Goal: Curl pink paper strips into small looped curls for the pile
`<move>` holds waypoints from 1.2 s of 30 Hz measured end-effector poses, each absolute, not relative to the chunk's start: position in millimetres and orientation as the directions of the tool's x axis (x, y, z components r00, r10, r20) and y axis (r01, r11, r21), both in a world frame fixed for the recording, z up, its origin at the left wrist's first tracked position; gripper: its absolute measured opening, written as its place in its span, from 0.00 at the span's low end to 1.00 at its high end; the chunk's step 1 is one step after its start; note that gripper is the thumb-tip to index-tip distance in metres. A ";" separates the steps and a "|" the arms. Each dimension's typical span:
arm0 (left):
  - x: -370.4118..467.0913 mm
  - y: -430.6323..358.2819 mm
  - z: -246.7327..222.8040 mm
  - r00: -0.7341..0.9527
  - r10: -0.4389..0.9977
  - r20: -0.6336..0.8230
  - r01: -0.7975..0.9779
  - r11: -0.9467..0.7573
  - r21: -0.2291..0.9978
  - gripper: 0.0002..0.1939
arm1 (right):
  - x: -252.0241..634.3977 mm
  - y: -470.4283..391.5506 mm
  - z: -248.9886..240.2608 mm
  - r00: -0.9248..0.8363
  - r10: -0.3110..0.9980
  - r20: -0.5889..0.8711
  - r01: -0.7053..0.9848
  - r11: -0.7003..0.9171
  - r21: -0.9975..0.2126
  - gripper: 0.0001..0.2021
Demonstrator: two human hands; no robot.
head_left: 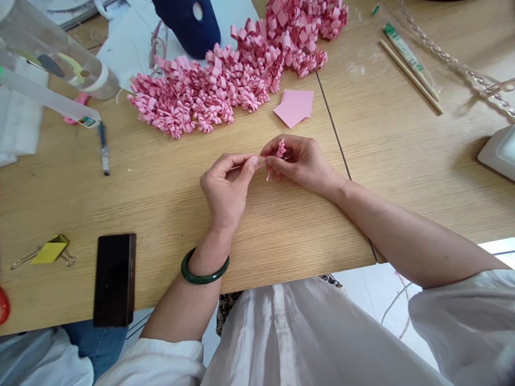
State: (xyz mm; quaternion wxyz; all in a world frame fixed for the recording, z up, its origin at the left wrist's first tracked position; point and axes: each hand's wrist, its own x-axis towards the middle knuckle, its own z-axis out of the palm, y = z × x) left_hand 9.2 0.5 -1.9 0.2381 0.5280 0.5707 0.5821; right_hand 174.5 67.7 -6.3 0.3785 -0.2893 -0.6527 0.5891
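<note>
Phone (115, 280) on desk (169, 209), nearer than paper stack (295, 106) and well left. Left hand (226, 185) and right hand (301, 161) together, just nearer than stack: right pinching small pink paper curl (281, 148); left thumb pressed to finger, what lies between unclear. Curl looks light, soft, easily crushed; best held by one end. Beyond stack, leftward: heap of pink curls (225, 80).

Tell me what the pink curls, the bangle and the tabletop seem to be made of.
The pink curls look like matte paper: thin, flat strips bent into loops. The bangle could be polished stone or glass, given its glossy green surface. The satin tabletop shows wood grain: wood or laminate.
</note>
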 end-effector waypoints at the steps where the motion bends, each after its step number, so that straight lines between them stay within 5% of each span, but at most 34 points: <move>1: 9.5 0.7 -2.4 -0.340 0.880 0.331 0.318 -0.223 0.921 0.03 | 174.4 67.7 -6.3 -0.538 0.828 0.155 -0.075 0.136 -0.988 0.05; 10: 10.4 3.0 -4.0 -0.416 0.876 0.243 0.350 -0.092 0.932 0.10 | 174.5 67.7 -3.7 -0.563 0.813 0.150 -0.081 0.126 -0.989 0.11; 24: 12.2 2.1 -0.1 -0.389 0.875 0.288 0.355 -0.146 0.923 0.04 | 173.1 67.6 -7.1 -0.517 0.849 0.112 -0.071 0.088 -0.994 0.15; 36: 16.2 -3.3 1.4 -0.329 0.903 0.275 0.382 -0.139 0.914 0.11 | 173.3 64.7 -0.9 -0.531 0.842 0.100 -0.065 0.078 -0.995 0.14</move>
